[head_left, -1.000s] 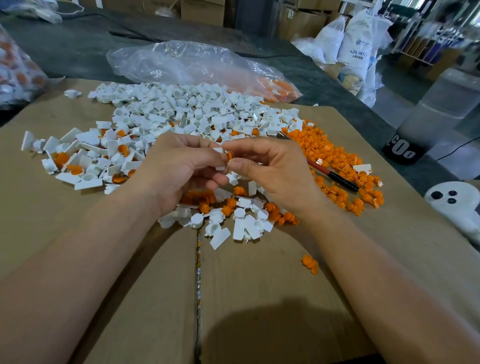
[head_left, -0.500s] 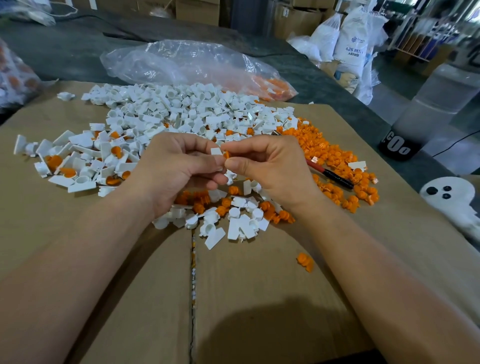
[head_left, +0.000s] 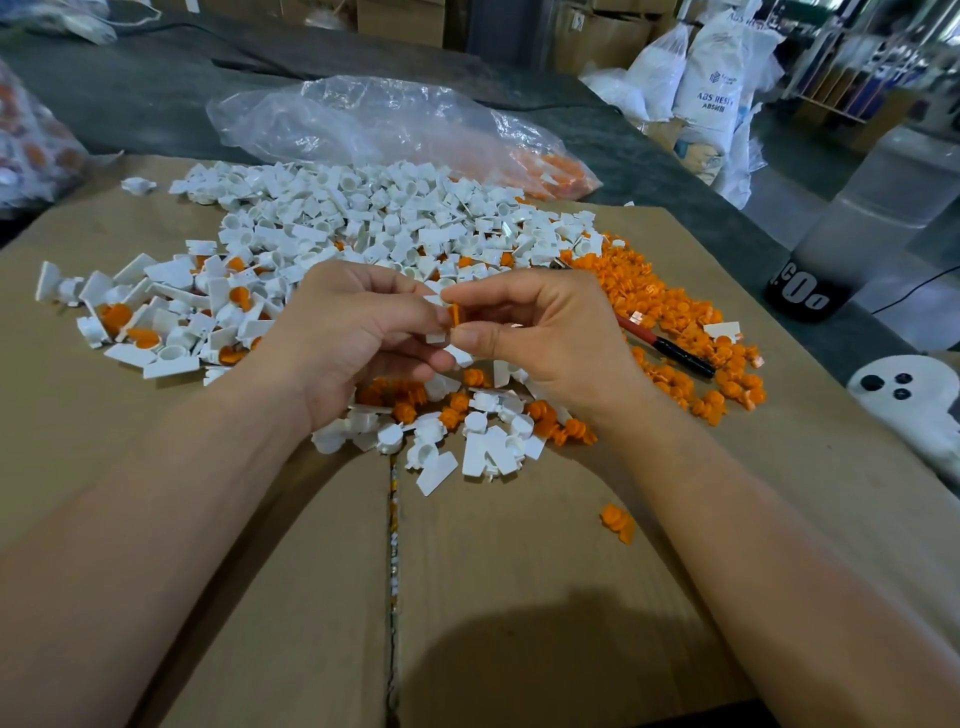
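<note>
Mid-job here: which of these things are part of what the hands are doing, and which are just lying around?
In the job: left hand holding a white piece; right hand pinching an orange plug; pile of white pieces; pile of orange plugs.
Lying about: pen; clear plastic bag; white sacks.

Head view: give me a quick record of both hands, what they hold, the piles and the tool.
left hand: pinches a white cap
right hand: pinches an orange plug, held against the white cap
white pile: loose on the cardboard, behind the hands
orange pile: right of the white pile
tool: red and black, lies in the orange pile, untouched
plastic bag: clear, behind the piles
</note>
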